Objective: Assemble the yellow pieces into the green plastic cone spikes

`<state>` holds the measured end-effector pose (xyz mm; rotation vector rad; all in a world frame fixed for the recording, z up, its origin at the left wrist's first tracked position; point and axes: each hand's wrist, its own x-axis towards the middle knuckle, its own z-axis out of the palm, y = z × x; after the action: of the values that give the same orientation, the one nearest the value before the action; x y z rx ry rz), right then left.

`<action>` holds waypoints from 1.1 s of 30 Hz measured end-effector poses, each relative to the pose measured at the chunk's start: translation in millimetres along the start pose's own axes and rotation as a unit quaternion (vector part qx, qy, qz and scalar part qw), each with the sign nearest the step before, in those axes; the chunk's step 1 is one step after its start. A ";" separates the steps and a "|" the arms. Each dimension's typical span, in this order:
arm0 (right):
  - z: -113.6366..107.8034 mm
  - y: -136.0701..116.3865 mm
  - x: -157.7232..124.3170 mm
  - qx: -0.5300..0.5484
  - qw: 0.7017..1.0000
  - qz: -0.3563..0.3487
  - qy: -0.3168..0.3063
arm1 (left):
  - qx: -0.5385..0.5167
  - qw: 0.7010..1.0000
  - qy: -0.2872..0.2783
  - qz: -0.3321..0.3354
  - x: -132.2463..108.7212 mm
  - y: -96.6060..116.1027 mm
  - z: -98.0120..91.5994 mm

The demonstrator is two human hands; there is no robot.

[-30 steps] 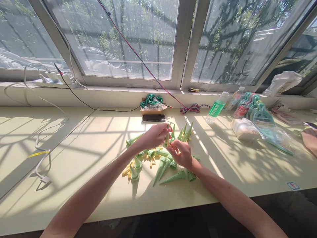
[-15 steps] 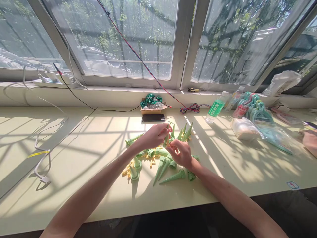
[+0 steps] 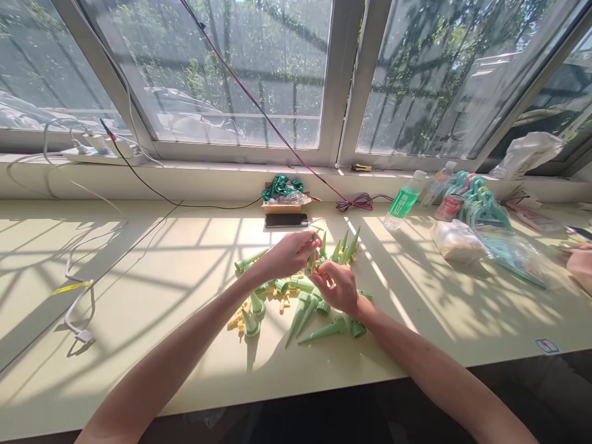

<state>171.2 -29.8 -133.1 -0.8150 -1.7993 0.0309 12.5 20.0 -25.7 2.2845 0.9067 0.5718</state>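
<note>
My left hand is closed around a pale green plastic spike, held tilted above the pile. Close below it, my right hand is pinched at the spike's lower end; a small yellowish piece seems to be between the fingertips, partly hidden by them. Under and around both hands lie several loose green spikes with ribbed caps. Small yellow plastic pieces are scattered among them. Two spikes stand point up at the left of the pile, and more upright ones stand behind my right hand.
Behind the pile lie a black phone and a small box with green material. To the right are a green-labelled bottle, a pink can and teal hangers. A white cable lies left. Another person's hand shows at the right edge.
</note>
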 end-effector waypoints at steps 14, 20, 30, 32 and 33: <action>-1.2 -1.2 0.2 -0.003 1.000 0.002 -0.010 | 0.003 1.000 -0.004 -0.002 -0.4 0.7 -0.2; -0.6 -0.8 -0.3 -0.010 1.000 0.005 -0.008 | 0.000 1.000 0.002 0.005 -0.1 -0.5 0.3; -0.6 -0.9 -0.4 -0.015 1.000 0.010 -0.010 | 0.002 1.000 -0.002 0.001 -0.5 0.5 -0.6; -0.2 -0.5 -0.2 -0.012 1.000 0.008 -0.009 | 0.005 1.000 -0.002 0.001 -0.5 0.8 -0.8; 0.1 -0.2 -0.2 -0.008 1.000 0.007 -0.008 | 0.006 1.000 -0.002 0.002 -0.6 1.0 -0.9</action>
<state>171.0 -30.1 -133.2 -0.8414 -1.8106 0.0318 12.0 19.3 -24.5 2.2974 0.9067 0.5648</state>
